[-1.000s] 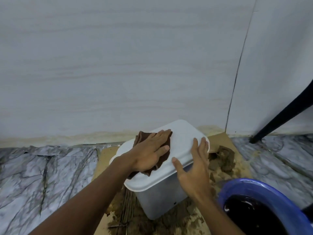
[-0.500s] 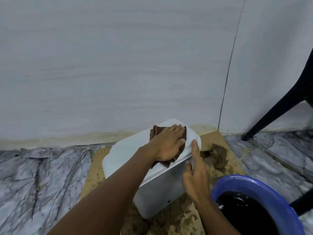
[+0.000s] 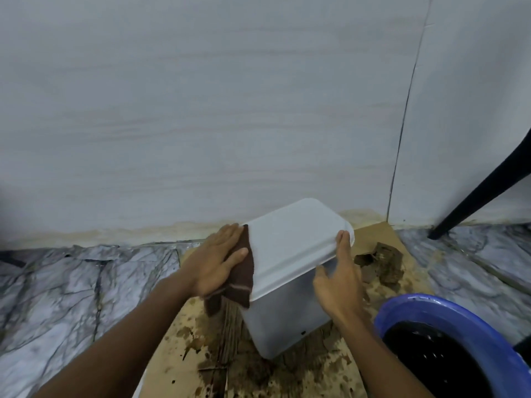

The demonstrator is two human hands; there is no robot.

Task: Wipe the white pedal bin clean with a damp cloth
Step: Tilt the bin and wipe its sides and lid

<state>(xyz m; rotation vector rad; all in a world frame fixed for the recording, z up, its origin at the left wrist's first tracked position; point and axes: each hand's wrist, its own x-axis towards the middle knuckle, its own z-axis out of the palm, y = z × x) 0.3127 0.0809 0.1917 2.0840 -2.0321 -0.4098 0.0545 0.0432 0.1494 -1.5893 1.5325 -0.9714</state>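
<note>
Fingers of the left hand (image 3: 214, 261) lie flat and spread, pressing a dark brown cloth (image 3: 240, 278) against the left edge of the lid of the white pedal bin (image 3: 290, 282). No fist is formed; the palm pins the cloth and nothing is pinched between fingertips. The lower corner of the cloth hangs off the lid rim, down past the bin's left front corner.

Fingers of the right hand (image 3: 337, 285) are extended and loose. One fingertip touches the lid rim at the bin's right corner; the thumb points toward the bin's right wall, just under the lid. Whether the remaining fingers touch the wall cannot be determined. Nothing is held in this hand.

The bin stands upright with its lid closed, on a sheet of stained brown cardboard (image 3: 184, 366), its back near the pale wall (image 3: 201, 110). The lid surface between the two hands appears white and unmarked. A small dark mark shows low on the bin's front wall.

Right of the bin, on the same cardboard, lies a clump of brown debris (image 3: 385, 264). In front and to the right of the bin sits a blue basin (image 3: 408, 311) holding dark liquid. Behind and right of the bin, a black chair leg (image 3: 477, 196) slants down to the marble-patterned floor (image 3: 86, 282).
</note>
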